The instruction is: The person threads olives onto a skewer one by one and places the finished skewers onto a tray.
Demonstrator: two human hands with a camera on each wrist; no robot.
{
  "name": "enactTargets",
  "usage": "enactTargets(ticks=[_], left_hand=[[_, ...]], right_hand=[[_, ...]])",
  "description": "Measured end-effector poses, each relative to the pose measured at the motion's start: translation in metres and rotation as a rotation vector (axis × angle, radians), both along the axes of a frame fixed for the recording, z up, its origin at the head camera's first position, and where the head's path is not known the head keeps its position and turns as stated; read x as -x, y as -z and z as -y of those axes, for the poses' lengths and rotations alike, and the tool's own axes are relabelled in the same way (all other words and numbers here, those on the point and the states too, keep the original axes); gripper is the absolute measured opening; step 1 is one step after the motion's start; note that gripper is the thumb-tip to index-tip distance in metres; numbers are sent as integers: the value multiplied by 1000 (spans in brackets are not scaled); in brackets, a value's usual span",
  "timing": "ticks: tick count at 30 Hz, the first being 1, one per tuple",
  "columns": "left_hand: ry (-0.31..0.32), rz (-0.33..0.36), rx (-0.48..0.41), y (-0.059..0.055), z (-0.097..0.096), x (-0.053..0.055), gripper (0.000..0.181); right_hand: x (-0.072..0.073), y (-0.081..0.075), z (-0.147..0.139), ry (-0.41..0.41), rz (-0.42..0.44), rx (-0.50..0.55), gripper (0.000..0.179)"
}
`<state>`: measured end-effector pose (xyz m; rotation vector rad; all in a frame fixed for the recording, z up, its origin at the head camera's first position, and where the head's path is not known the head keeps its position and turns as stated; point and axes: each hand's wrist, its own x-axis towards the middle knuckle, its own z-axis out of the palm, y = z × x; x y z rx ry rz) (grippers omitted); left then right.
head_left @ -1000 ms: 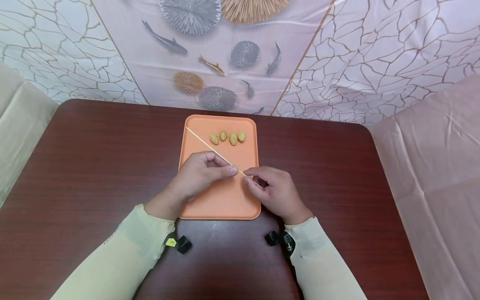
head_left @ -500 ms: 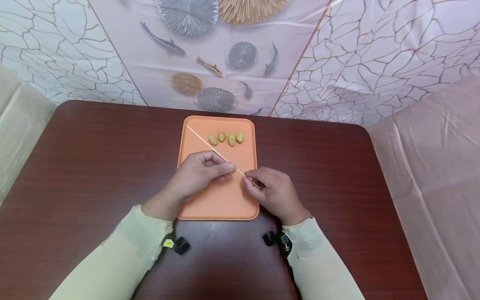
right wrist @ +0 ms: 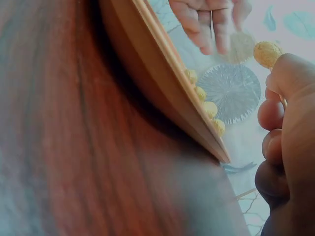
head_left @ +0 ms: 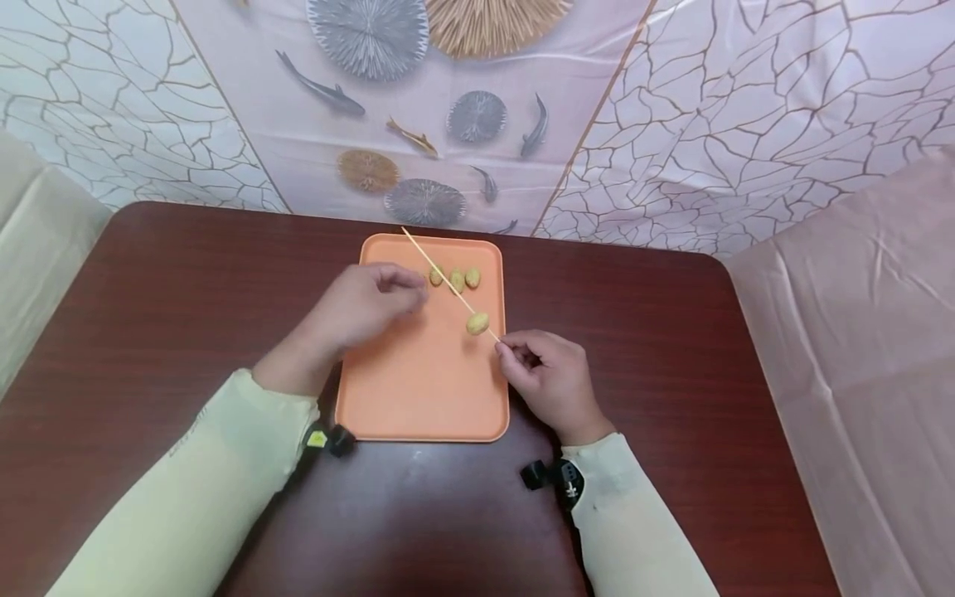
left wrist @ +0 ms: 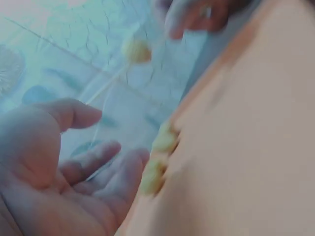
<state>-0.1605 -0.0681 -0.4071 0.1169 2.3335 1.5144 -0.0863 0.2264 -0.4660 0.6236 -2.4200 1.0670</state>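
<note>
My right hand pinches a thin wooden skewer near its lower end, over the right side of an orange tray. Threaded on the skewer, just beyond the fingertips, is a wrinkled yellow-green oval fruit; its exact kind is unclear. The skewer slants up and left above the tray. My left hand hovers over the tray's left side, holding nothing, its fingers loosely bent and apart in the left wrist view. Beside its fingertips, several more such fruits lie in a row near the tray's far edge, one hidden from the head view.
The tray lies on a dark red-brown wooden table. Behind the table hangs a patterned cloth, with plain fabric at the right side. Each wrist wears a strap with a small black camera.
My left hand has let go of the fruit on the skewer and moved left and away toward the loose fruits. The right hand still holds the skewer, whose far tip has swung right.
</note>
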Motion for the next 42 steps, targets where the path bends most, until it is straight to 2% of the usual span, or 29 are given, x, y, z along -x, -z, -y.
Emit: enactTargets(ticks=[2, 4, 9, 12, 15, 17, 21, 26, 33, 34, 39, 42], left_hand=[[-23, -41, 120, -4, 3, 12, 41], [-27, -60, 181, -5, 4, 22, 48], [27, -136, 364, 0, 0, 41, 64], [85, -198, 444, 3, -5, 45, 61], [131, -252, 516, 6, -10, 45, 42], [144, -275, 556, 6, -12, 45, 33], [148, -287, 607, 5, -15, 43, 37], [142, -309, 612, 8, -15, 42, 29], [104, -348, 544, 12, -4, 42, 12], [89, -346, 524, 12, -2, 42, 13], [8, -303, 377, 7, 5, 35, 44], [-52, -267, 293, 5, 8, 28, 48]], right_hand=[[1, 1, -1, 14, -2, 11, 3], [3, 2, -1, 25, -3, 10, 4], [4, 4, -3, 39, 8, 15, 5], [5, 6, -5, 45, 18, 26, 7], [6, 6, -6, 51, 29, 35, 7], [7, 7, -6, 51, 36, 43, 7], [7, 6, -5, 45, 46, 66, 7], [7, 7, -4, 45, 54, 79, 6], [10, 9, 1, 35, 67, 69, 6], [11, 9, 2, 35, 73, 67, 7], [9, 11, 1, 41, 85, 67, 9], [8, 12, 0, 46, 80, 62, 8]])
